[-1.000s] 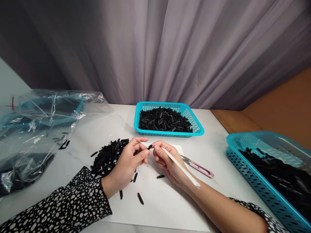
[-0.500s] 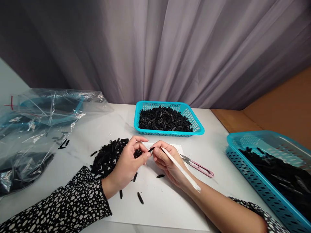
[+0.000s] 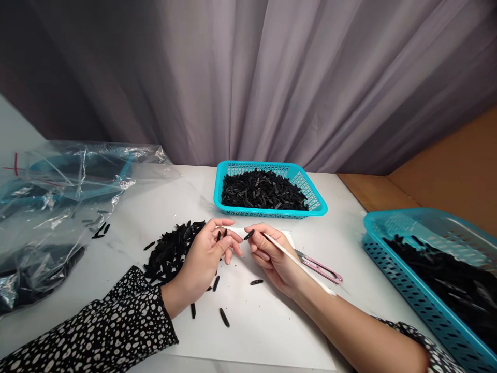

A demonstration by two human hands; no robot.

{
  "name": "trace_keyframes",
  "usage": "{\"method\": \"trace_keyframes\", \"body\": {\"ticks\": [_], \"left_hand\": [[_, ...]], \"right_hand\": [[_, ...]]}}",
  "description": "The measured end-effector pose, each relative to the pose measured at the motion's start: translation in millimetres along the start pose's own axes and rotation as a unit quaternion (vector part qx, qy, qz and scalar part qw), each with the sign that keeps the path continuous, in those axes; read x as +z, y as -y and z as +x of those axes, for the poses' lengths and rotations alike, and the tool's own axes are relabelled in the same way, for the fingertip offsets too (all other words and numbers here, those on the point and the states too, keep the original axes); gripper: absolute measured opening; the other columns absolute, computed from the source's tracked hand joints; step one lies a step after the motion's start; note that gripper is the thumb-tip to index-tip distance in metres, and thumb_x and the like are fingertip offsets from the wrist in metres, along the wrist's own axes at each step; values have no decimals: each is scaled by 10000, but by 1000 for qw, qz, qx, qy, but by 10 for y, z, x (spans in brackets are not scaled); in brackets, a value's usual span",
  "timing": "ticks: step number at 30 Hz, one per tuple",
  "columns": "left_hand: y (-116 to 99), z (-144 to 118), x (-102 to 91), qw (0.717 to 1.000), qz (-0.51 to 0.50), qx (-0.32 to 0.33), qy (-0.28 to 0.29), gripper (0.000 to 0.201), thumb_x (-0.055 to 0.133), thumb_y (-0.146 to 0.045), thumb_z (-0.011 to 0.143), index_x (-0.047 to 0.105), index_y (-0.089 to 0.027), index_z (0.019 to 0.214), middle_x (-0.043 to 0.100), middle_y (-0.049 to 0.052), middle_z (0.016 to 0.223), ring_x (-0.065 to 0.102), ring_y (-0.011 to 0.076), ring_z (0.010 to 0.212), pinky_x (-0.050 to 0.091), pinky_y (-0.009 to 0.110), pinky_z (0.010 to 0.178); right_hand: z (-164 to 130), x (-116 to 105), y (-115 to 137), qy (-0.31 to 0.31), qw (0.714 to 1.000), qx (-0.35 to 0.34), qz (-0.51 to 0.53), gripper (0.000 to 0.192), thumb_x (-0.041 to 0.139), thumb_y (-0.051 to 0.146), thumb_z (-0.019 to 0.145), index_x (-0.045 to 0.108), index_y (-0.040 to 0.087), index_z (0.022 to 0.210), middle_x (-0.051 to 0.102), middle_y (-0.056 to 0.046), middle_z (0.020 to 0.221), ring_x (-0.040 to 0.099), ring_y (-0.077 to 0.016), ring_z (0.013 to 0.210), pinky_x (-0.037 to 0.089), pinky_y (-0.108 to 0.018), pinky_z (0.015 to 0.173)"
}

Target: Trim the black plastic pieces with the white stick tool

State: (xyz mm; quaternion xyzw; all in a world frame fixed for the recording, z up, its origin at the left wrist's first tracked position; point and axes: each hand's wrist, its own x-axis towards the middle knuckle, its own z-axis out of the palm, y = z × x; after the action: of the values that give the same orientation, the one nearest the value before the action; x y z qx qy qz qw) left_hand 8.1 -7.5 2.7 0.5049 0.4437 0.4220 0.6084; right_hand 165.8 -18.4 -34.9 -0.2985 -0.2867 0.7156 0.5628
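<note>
My right hand (image 3: 276,261) pinches one small, narrow black piece (image 3: 249,234) between thumb and fingertips. A thin white stick (image 3: 298,264) with a frayed-looking end also sits in that hand, slanting back over the wrist. Facing it, my left hand (image 3: 209,251) is half curled with its fingertips apart, and a few black strips (image 3: 219,237) rest within it. Behind the left hand lies a heap of similar black pieces (image 3: 171,254). Several single pieces (image 3: 224,317) are scattered on the white sheet (image 3: 267,331) below both hands.
A blue basket (image 3: 272,213) full of black pieces stands at the back. Another blue basket (image 3: 411,295) holds more dark pieces at right. A pink utility knife (image 3: 320,268) lies beside my right wrist. Clear plastic bags (image 3: 77,207) cover the left side.
My hands have drawn slightly apart. The black piece both were touching is now in my right fingertips alone, and my left thumb and fingers have loosened, showing strips inside.
</note>
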Motion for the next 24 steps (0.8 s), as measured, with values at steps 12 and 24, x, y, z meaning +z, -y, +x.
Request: {"method": "trace_keyframes", "body": {"ticks": [12,24], "left_hand": [[-9,-28,-17,999,2,-14,29,269,672,-396,835,521,-175,808,610,-34,639,408,44,424,256,209,446],[-6,-34,-12,1000,20,-11,20,202,611,-342,881,563,-164,964,696,28,770,450,87,545,365,249,578]], "right_hand": [[-21,45,32,-19,1000,-7,-8,246,809,392,748,720,177,827,540,-9,692,364,-84,557,239,-192,442],[-6,72,48,-29,999,9,-9,306,874,405,659,757,187,837,597,-4,644,403,-76,538,325,-210,515]]}}
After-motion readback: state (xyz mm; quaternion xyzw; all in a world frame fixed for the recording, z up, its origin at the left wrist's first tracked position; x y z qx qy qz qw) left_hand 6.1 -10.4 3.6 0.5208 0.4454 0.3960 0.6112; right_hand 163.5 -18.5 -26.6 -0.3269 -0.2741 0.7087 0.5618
